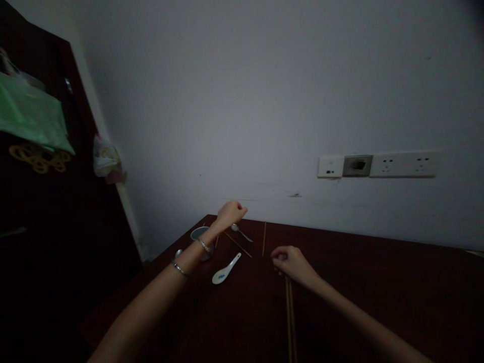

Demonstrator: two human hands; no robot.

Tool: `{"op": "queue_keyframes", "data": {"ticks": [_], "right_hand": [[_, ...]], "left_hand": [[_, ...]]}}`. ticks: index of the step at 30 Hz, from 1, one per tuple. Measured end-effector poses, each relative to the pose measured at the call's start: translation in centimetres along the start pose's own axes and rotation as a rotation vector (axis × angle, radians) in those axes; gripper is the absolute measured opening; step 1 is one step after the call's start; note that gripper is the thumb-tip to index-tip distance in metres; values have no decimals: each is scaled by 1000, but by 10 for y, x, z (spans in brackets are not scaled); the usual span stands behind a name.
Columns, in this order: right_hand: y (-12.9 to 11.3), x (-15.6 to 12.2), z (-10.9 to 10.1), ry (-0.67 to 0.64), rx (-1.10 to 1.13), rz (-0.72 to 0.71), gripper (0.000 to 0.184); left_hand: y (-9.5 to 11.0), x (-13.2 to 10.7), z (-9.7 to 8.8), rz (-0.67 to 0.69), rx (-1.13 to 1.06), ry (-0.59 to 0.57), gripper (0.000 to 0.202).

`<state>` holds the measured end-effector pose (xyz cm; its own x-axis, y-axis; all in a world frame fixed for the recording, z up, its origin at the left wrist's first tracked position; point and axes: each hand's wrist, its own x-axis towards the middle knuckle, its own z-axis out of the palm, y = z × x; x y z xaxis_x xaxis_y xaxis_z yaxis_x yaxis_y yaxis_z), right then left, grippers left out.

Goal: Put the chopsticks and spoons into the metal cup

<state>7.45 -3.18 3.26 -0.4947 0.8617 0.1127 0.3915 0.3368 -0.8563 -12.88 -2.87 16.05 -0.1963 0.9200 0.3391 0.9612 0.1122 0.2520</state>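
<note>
My left hand [230, 214] is raised over the far left corner of the table, fingers curled closed; whatever is inside them is hidden. Under that forearm stands a container [200, 232], partly covered. Near it lie a metal spoon [242, 233] and a thin chopstick [238, 245]. A white soup spoon with a blue mark [226, 270] rests closer to me. My right hand [291, 262] is low over the table with bent fingers, and their grip cannot be made out. Two long chopsticks [290, 317] run from beneath it toward me. Another stick [264, 239] lies between my hands.
The dark red table [359, 267] meets a pale wall [242, 111] carrying sockets and switches [403, 165]. At the left is a dark door [49, 227] with a green bag [32, 111] and a plastic bag [106, 159] hanging nearby. Another spoon's bowl [179, 253] shows beside my left forearm.
</note>
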Motion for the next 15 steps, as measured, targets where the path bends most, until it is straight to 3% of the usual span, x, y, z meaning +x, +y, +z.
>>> {"op": "queue_keyframes", "data": {"ticks": [3, 7, 11, 15], "right_hand": [[-11, 25, 2, 0, -71, -80, 19], [-26, 59, 8, 28, -205, -204, 18], [-34, 89, 23, 16, -302, -244, 19], [-31, 114, 45, -15, -403, -227, 19]], "left_hand": [[-45, 20, -21, -89, -1, 71, 38], [-112, 38, -31, -241, 6, 47, 36], [-171, 40, -19, -376, -25, -43, 30], [-207, 27, 3, -516, -93, -153, 17]]}}
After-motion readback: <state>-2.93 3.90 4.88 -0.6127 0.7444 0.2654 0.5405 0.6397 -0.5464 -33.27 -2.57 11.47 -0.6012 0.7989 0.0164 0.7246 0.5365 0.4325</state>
